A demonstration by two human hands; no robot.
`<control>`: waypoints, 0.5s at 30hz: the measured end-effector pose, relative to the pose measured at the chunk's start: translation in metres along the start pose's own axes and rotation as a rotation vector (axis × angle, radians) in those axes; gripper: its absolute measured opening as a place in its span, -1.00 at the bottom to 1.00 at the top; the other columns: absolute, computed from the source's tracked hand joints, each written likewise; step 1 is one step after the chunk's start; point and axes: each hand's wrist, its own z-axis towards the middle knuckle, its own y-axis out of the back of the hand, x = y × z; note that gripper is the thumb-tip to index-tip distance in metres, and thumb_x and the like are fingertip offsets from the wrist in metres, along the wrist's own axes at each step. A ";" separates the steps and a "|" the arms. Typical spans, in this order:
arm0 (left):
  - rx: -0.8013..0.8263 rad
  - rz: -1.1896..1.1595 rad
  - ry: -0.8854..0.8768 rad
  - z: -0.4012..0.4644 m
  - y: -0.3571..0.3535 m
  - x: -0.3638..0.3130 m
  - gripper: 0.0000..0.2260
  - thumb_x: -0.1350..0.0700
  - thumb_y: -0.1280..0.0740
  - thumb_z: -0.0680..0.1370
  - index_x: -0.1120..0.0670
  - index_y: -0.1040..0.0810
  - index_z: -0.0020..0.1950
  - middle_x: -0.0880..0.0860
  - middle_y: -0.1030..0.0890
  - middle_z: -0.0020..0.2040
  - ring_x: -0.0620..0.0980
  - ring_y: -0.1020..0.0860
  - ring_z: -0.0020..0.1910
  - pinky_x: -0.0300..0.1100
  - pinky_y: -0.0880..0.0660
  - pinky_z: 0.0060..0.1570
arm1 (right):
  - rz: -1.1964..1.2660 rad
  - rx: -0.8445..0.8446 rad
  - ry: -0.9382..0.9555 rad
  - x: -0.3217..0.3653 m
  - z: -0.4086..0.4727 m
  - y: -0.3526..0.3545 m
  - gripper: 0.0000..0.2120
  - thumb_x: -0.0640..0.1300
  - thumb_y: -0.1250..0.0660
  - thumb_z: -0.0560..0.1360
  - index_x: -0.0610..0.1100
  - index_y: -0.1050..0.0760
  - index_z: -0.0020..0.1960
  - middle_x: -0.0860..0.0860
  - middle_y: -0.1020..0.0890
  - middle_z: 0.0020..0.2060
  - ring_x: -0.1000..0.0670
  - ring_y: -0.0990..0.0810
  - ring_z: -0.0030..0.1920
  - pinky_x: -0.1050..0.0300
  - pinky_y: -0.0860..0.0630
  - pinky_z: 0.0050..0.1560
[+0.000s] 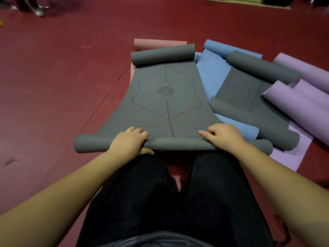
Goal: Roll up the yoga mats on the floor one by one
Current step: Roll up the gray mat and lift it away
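A grey yoga mat [165, 98] lies spread on the dark red floor [62, 77] straight ahead of the kneeling person, printed with alignment lines and a round logo at its middle. Its far end is curled into a loose roll, and its near end is rolled into a tight tube just in front of the knees. Both hands sit on that near roll, well apart. The left hand [129, 142] grips the roll left of centre, fingers curled over the top and thumb tucked under the near side. The right hand [223, 135] grips it right of centre, fingers curled over the top edge with the index finger reaching toward the middle.

Under the grey mat a pink yoga mat [153, 44] shows, its rolled far end peeking out behind. To the right lies a blue yoga mat [211, 75], partly covered by a second grey yoga mat [247, 91] curled at both ends. Farther right, a lilac yoga mat [300, 90] lies in loose rolls. Black trousers [142, 193] cover the person's legs.
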 end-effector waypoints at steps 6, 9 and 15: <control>0.173 -0.047 0.004 0.012 0.009 0.006 -0.42 -0.45 -0.30 0.39 0.05 -0.35 0.00 0.06 -0.53 0.05 0.14 -0.49 0.10 -0.03 -0.41 -0.08 | -0.080 -0.054 -0.002 -0.028 -0.035 -0.009 -0.52 0.35 -0.02 0.53 -0.04 -0.31 -0.25 0.07 -0.46 -0.30 -0.04 -0.48 -0.16 0.01 -0.31 -0.30; 0.236 -0.043 0.044 0.011 0.011 0.007 -0.42 -0.49 -0.18 0.41 0.05 -0.33 -0.05 0.09 -0.57 0.03 0.15 -0.52 0.08 -0.03 -0.38 -0.14 | -0.087 0.011 -0.068 -0.027 -0.034 -0.011 -0.47 0.36 0.02 0.55 -0.07 -0.35 -0.23 0.03 -0.52 -0.30 -0.06 -0.49 -0.18 0.03 -0.36 -0.26; 0.286 -0.207 0.227 -0.004 0.014 0.026 -0.47 -0.24 0.10 0.66 0.03 -0.56 0.16 0.15 -0.61 0.20 0.17 -0.54 0.21 0.00 -0.44 0.18 | -0.007 0.093 -0.073 -0.026 -0.027 -0.010 -0.38 0.37 0.14 0.54 -0.04 -0.51 -0.10 -0.06 -0.64 -0.10 -0.14 -0.57 -0.02 -0.03 -0.51 -0.01</control>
